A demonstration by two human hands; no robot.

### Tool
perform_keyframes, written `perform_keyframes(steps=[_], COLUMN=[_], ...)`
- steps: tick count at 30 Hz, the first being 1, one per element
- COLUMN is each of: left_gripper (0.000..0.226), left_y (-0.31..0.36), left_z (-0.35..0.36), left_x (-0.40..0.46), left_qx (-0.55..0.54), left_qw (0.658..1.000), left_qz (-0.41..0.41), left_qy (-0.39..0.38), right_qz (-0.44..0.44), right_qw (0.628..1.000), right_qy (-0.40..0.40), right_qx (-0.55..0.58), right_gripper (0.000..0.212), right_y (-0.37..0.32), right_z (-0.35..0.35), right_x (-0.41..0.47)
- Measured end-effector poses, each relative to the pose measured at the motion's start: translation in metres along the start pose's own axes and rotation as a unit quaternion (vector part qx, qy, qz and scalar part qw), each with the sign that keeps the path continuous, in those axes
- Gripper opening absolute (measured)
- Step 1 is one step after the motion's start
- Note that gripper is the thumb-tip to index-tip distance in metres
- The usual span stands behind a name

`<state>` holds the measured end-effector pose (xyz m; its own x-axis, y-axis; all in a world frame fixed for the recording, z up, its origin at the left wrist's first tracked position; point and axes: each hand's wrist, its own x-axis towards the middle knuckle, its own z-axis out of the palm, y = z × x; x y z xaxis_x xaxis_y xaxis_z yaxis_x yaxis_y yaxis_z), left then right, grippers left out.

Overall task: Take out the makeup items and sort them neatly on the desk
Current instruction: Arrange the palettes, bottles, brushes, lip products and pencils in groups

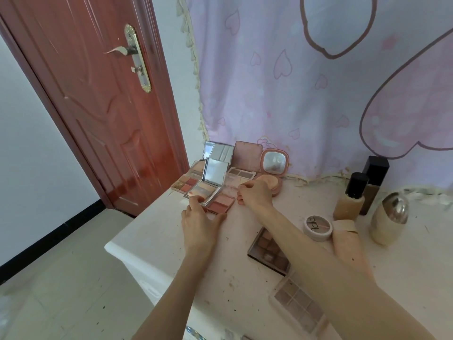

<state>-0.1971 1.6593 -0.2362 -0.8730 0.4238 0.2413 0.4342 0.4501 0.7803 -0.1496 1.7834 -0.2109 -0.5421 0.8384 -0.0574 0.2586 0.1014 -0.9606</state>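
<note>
Up at twelve o'clock on the counter (pixel 157 231), left hand (pixel 198 217) pinches the blush palette (pixel 219 203); right hand (pixel 255 193) at two o'clock of it pinches its clear lid (pixel 230 186).

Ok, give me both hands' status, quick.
Left hand: fingers pinch the near edge of the open highlighter palette.
Right hand: fingers curled at the clear lid of the blush palette; grip on it cannot be confirmed.
</note>
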Motion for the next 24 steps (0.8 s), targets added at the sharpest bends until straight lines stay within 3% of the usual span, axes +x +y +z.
perform_keyframes(steps=[4,7,14,18,24], left_gripper=[0.052,0.052,0.051,0.047,0.041], left_y=[-0.001,0.002,0.003,0.005,0.019], left_z=[-0.001,-0.001,-0.007,-0.006,-0.012], left_x=[-0.002,-0.002,-0.012,-0.029,-0.051], left_qx=[-0.011,0.002,0.019,0.078,-0.035], left_qw=[1.000,1.000,0.999,0.978,0.915], left_qz=[-0.001,0.003,0.025,0.170,0.309], left_qy=[0.004,0.000,0.014,-0.088,-0.258], right_qz=[-0.001,-0.023,-0.112,-0.166,-0.147], right_qw=[1.000,0.999,0.983,0.951,0.864], right_qy=[-0.021,-0.048,-0.071,-0.072,-0.144], right_qx=[0.010,0.008,-0.131,-0.251,-0.459], right_gripper=[0.036,0.017,0.016,0.020,0.046], right_y=[-0.001,-0.003,-0.005,0.011,0.032], right_z=[-0.010,-0.024,-0.095,-0.134,-0.158], right_x=[-0.009,-0.021,-0.069,-0.098,-0.119])
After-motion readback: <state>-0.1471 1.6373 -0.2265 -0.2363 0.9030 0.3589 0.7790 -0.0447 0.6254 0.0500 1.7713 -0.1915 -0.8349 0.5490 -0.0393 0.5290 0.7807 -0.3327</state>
